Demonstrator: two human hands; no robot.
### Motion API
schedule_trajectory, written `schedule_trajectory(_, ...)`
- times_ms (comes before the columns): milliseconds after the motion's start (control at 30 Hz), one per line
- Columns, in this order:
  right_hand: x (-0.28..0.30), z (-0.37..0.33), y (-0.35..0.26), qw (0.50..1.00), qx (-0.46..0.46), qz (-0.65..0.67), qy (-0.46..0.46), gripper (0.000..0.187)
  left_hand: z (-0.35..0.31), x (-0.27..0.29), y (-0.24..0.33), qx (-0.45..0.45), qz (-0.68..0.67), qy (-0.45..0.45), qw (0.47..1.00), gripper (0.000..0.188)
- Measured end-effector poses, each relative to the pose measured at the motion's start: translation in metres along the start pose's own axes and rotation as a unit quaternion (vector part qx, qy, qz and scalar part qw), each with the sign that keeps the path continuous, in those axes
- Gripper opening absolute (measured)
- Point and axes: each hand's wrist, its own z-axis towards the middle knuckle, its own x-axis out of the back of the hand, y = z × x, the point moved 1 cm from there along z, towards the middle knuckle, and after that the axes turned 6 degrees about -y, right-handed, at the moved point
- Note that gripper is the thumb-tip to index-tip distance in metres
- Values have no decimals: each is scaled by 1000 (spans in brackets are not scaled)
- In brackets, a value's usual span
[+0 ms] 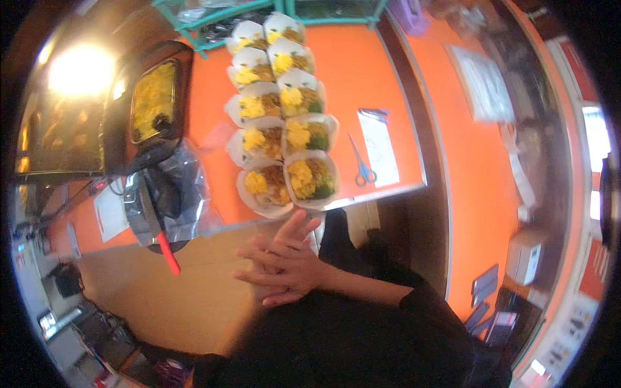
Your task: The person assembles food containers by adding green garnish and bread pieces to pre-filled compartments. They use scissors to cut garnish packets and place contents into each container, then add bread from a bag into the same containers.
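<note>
My two hands meet in front of my body at the table's near edge, their fingers crossed over each other. My right hand [299, 270] lies on top with its fingers stretched out and spread. Behind it, partly hidden, my left hand [297, 226] shows extended fingers. No object shows in either hand. Just beyond them, two rows of white paper food boxes [310, 202] stand uncovered on the orange table [213, 90]. The boxes contain yellow food, brown shredded food and something green. The closest boxes sit right at the table edge by my fingertips.
Right of the boxes lie blue-handled scissors [365, 176] and a white paper [380, 152]. At left are a dark tray of yellow food [154, 97], clear plastic [194, 207] and a red-handled knife [167, 252] overhanging the edge. A teal rack [336, 21] stands behind.
</note>
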Motion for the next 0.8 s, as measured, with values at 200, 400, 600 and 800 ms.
schedule_trajectory(200, 17, -94, 31, 959, -212, -122, 144, 50, -38, -16, -41, 267, 200, 188, 924, 69)
schedule_trajectory(400, 75, -164, 134, 801, -492, -181, 290, 43, -122, 96, -49, 461, 576, 138, 660, 54)
schedule_trajectory(600, 133, -185, 252, 860, -400, -184, 257, 44, -318, 160, -63, 655, 393, 386, 517, 67)
schedule_trajectory(800, 124, -202, 270, 827, -427, -214, 298, 50, -347, 117, -82, 570, 305, 545, 534, 70)
